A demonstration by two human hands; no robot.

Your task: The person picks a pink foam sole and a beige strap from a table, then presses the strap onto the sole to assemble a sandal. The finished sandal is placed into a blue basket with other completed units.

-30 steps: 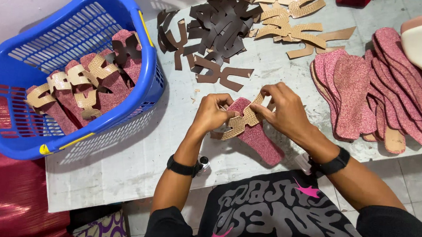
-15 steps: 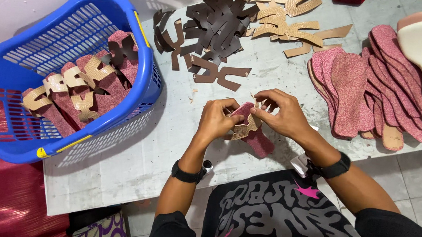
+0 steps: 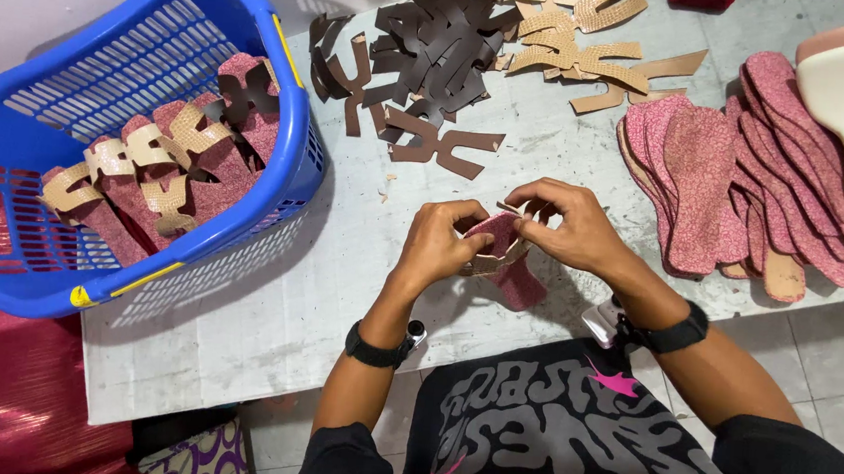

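Blue basket, far left: strapped pink soles inside. Left hand and right hand pinch pink insole, partly hidden.

The person is wearing a black printed shirt with grey lettering and pink stars, plus black wristbands behind both hands.

A pink glittery insole with a tan strap wrapped across it, held tilted above the table.
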